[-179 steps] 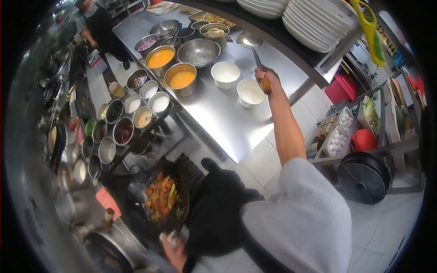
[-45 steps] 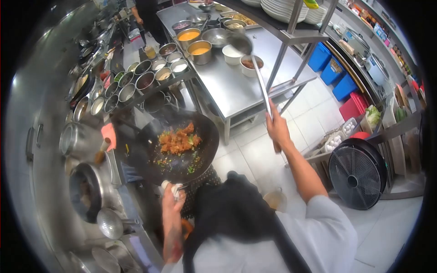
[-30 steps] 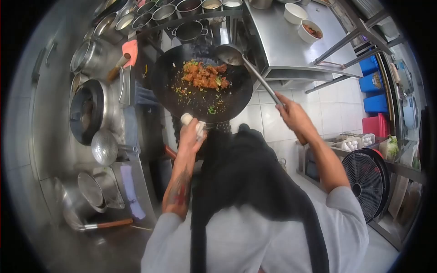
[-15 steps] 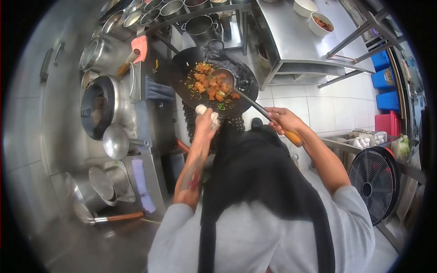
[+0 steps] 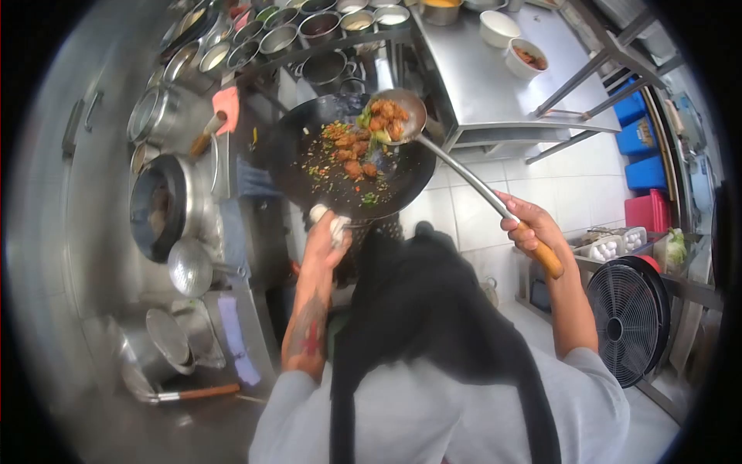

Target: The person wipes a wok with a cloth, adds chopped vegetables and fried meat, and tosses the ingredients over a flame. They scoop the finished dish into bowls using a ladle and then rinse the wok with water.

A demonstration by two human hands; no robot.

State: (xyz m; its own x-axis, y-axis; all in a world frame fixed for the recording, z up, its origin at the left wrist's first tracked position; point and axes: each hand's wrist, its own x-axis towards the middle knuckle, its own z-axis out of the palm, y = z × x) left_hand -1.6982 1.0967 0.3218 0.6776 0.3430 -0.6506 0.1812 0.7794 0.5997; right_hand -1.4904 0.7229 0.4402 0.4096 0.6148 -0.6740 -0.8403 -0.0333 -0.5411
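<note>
A dark wok (image 5: 294, 151) is in front of me, with browned, sauced pieces of food (image 5: 354, 145) and chopped green and pale bits spread over its inside. My left hand (image 5: 318, 246) is closed around a whitish cloth (image 5: 338, 226) at the near rim of the wok, gripping the wok through it. In my right hand (image 5: 530, 224) is the handle of a long metal ladle (image 5: 468, 172) with a wooden grip end. Its bowl, over the far right side of the wok, carries several browned pieces (image 5: 386, 118) and some green leaf.
Pots and bowls of ingredients (image 5: 321, 27) line the back. A steel table (image 5: 471, 69) with white bowls (image 5: 527, 59) stands at back right. Left are a colander-like strainer (image 5: 190, 267), more pots and a steel counter (image 5: 178, 417). A black fan (image 5: 616, 329) is at right.
My right hand has raised the ladle up and to the right, with pieces of food now in its bowl. The wok holds fewer pieces. My left hand keeps its grip.
</note>
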